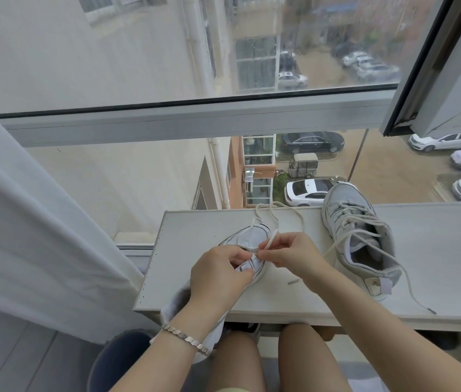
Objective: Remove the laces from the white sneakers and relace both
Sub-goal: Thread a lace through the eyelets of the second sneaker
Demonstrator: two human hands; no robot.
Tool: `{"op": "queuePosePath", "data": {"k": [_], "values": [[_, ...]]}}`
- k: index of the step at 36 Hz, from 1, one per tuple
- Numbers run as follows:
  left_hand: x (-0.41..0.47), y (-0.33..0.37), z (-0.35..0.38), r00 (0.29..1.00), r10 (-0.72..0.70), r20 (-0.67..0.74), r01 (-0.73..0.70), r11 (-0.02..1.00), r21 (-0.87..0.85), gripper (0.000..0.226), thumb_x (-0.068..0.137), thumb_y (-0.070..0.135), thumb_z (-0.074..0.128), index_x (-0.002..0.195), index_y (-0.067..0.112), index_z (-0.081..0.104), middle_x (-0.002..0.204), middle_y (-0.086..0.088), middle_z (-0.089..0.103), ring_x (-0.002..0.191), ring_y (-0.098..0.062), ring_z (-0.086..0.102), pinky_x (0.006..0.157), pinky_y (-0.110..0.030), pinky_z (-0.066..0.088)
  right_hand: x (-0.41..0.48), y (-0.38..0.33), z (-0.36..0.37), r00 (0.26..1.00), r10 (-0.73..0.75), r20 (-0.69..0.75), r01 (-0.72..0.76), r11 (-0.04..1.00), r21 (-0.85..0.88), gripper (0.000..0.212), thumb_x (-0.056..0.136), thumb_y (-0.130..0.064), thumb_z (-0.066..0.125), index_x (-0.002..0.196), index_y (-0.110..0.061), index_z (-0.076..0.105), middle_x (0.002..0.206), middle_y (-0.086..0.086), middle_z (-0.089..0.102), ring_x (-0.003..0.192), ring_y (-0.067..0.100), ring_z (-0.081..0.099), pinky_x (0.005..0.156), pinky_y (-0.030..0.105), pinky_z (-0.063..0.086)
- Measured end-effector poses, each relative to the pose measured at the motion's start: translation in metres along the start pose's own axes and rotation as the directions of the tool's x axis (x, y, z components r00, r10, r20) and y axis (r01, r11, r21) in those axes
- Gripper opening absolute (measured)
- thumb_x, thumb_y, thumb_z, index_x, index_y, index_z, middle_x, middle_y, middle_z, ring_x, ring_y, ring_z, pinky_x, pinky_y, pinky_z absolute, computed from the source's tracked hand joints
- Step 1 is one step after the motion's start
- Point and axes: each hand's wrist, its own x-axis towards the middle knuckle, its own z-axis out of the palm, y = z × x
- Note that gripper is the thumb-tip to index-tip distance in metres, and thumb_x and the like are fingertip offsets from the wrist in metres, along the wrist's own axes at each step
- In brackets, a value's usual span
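Observation:
A white sneaker (247,236) lies toe-away at the front left of a white shelf board (294,295), its heel hanging over the near edge. My left hand (221,274) grips the sneaker at its eyelet area. My right hand (291,251) pinches a cream lace (271,215) right at the eyelets; the lace loops off toward the window. The second sneaker (356,239) stands to the right, laced loosely, one lace end (413,292) trailing to the board's front edge.
A large window (195,120) stands directly behind the board, with an open sash at the upper right. A white curtain (25,236) hangs at the left. A small lace tip (294,282) lies on the board. My knees are under the board.

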Motion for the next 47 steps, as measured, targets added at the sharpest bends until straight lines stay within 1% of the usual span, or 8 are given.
{"op": "queuePosePath", "data": {"k": [4, 10, 17, 25, 29, 37, 43, 47], "values": [[-0.001, 0.002, 0.000, 1.000, -0.016, 0.010, 0.016, 0.999, -0.029, 0.017, 0.072, 0.021, 0.072, 0.086, 0.032, 0.071, 0.070, 0.021, 0.063, 0.070, 0.002, 0.059, 0.063, -0.013, 0.042, 0.002, 0.000, -0.003, 0.995, -0.070, 0.077, 0.072, 0.997, -0.018, 0.026, 0.077, 0.015, 0.064, 0.069, -0.010, 0.063, 0.065, 0.001, 0.064, 0.054, -0.003, 0.061, 0.056, 0.008, 0.046], [-0.003, 0.004, -0.002, 0.999, -0.003, 0.040, 0.005, 0.999, -0.042, 0.025, 0.072, 0.018, 0.071, 0.075, 0.042, 0.062, 0.076, 0.015, 0.069, 0.067, 0.001, 0.058, 0.063, -0.017, 0.044, 0.008, -0.007, -0.013, 0.947, -0.138, 0.290, 0.183, 0.974, -0.136, 0.031, 0.079, 0.018, 0.058, 0.073, -0.012, 0.062, 0.075, 0.003, 0.066, 0.067, 0.000, 0.064, 0.071, 0.014, 0.050], [-0.004, 0.003, -0.001, 0.999, -0.021, 0.029, 0.023, 0.997, -0.068, 0.016, 0.073, 0.018, 0.071, 0.080, 0.032, 0.072, 0.073, 0.015, 0.066, 0.074, -0.004, 0.061, 0.073, -0.020, 0.049, 0.015, -0.012, -0.016, 0.924, -0.114, 0.364, 0.200, 0.958, -0.208, 0.027, 0.080, 0.014, 0.061, 0.075, -0.013, 0.063, 0.075, 0.004, 0.068, 0.069, 0.005, 0.065, 0.076, 0.019, 0.052], [-0.004, 0.003, -0.001, 0.998, -0.045, 0.043, 0.048, 0.996, -0.071, 0.016, 0.072, 0.019, 0.072, 0.081, 0.033, 0.072, 0.077, 0.012, 0.070, 0.076, -0.004, 0.064, 0.074, -0.022, 0.051, 0.004, 0.000, -0.006, 0.989, -0.120, 0.082, 0.126, 0.990, -0.065, 0.021, 0.069, 0.006, 0.076, 0.064, -0.014, 0.069, 0.060, -0.009, 0.069, 0.059, -0.001, 0.064, 0.060, 0.009, 0.048], [-0.003, 0.002, -0.001, 0.998, -0.045, 0.043, 0.049, 0.995, -0.085, 0.019, 0.071, 0.019, 0.073, 0.076, 0.037, 0.069, 0.076, 0.015, 0.070, 0.075, -0.002, 0.065, 0.072, -0.020, 0.051, -0.004, 0.010, 0.004, 0.987, -0.148, -0.062, 0.148, 0.989, -0.006, 0.021, 0.070, 0.005, 0.075, 0.062, -0.014, 0.071, 0.058, -0.013, 0.068, 0.057, -0.005, 0.061, 0.060, 0.006, 0.046], [-0.002, 0.000, 0.000, 0.999, -0.023, 0.045, 0.027, 0.997, -0.073, 0.024, 0.071, 0.020, 0.072, 0.071, 0.042, 0.064, 0.073, 0.017, 0.069, 0.071, 0.000, 0.064, 0.068, -0.019, 0.050, -0.018, 0.020, 0.010, 0.949, -0.293, -0.116, 0.286, 0.955, -0.072, 0.030, 0.076, 0.007, 0.068, 0.071, -0.023, 0.071, 0.077, 0.001, 0.071, 0.072, 0.009, 0.063, 0.074, 0.019, 0.051], [0.000, 0.000, 0.000, 0.999, -0.020, 0.040, 0.023, 0.997, -0.074, 0.019, 0.072, 0.021, 0.071, 0.075, 0.039, 0.068, 0.068, 0.021, 0.066, 0.065, 0.005, 0.060, 0.060, -0.013, 0.043, -0.022, 0.028, 0.021, 0.848, -0.500, -0.176, 0.441, 0.850, -0.289, 0.018, 0.076, 0.001, 0.072, 0.081, -0.016, 0.075, 0.072, -0.014, 0.068, 0.070, -0.006, 0.060, 0.069, 0.005, 0.042], [0.000, -0.001, 0.000, 0.999, 0.006, 0.031, -0.003, 0.996, -0.090, 0.019, 0.071, 0.022, 0.073, 0.074, 0.037, 0.063, 0.068, 0.016, 0.069, 0.065, 0.001, 0.060, 0.061, -0.018, 0.044, -0.023, 0.034, 0.018, 0.874, -0.434, -0.219, 0.377, 0.889, -0.259, 0.025, 0.077, -0.002, 0.072, 0.087, -0.023, 0.063, 0.070, -0.021, 0.069, 0.072, -0.005, 0.063, 0.069, 0.003, 0.042]]}}
